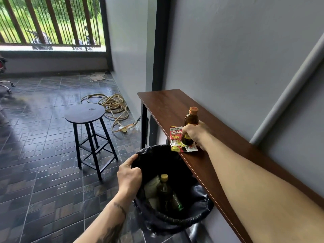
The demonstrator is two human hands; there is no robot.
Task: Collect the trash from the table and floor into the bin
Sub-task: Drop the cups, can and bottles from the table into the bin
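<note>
A small brown glass bottle (191, 118) with an orange cap stands on the narrow wooden table (168, 104). My right hand (195, 133) is wrapped around its lower half. A red and white snack wrapper (177, 138) lies under it, overhanging the table's front edge. A round bin (157, 216) lined with a black bag sits on the floor just below that edge. My left hand (128, 176) grips the bin's left rim. Inside the bin lie a dark bottle (164, 188) with a yellow cap and some pale packaging.
A round black stool (85, 114) stands on the tiled floor left of the table. A coiled yellow hose (112, 104) lies behind it by the wall. Cardboard scraps (98, 77) lie near the window; an office chair base (7, 85) is at far left.
</note>
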